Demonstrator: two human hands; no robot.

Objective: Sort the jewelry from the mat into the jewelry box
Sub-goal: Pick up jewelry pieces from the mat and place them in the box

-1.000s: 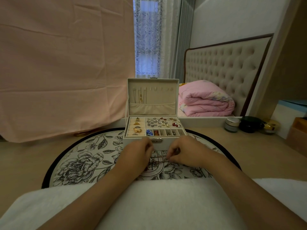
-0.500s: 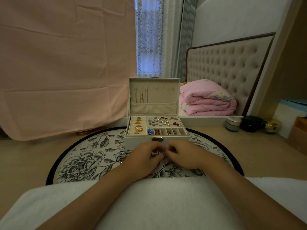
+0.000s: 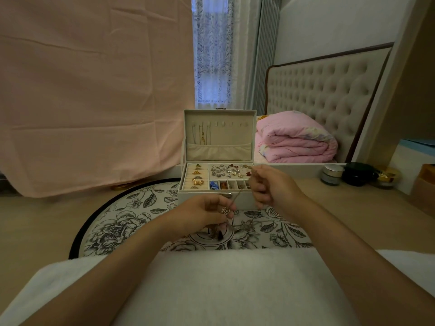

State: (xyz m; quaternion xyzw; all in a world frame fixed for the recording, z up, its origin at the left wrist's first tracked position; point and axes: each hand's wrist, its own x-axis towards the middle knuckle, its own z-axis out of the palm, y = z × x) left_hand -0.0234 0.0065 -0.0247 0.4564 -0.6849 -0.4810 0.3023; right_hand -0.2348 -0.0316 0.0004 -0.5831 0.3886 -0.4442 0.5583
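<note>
The right fingers (image 3: pixel 256 182) are curled shut, thumb and forefinger pinching the top end of a thin chain (image 3: pixel 236 197), and the right hand (image 3: pixel 273 188) is raised at centre right of the frame, level with the box's tray. The left fingers (image 3: pixel 220 214) are closed round the chain's lower end, where a small gold pendant (image 3: pixel 225 210) shows against the left hand (image 3: pixel 202 214), low at the centre. The chain runs taut and slanted between the two hands; I judge it is drawn out this way to keep it straight and free of knots before it goes onto a hook. Under the left hand more jewelry (image 3: pixel 244 225) lies on the flowered mat (image 3: pixel 131 212), not yet sorted. Just beyond the hands the box (image 3: pixel 200 196) stands open on the mat's far edge, rings in the left rolls, small pieces in the wide tray and the little cells. Its lid (image 3: pixel 220 151) stands upright, a few chains already hanging at its upper left, so the free hooks to their right look the likely target. Hidden or unclear: the chain's clasp is buried in the right fingers, the right hand covers the tray's right corner, the mat jewelry is a blurred tangle, and a white cloth (image 3: pixel 235 285) cuts off the mat's near side.
</note>
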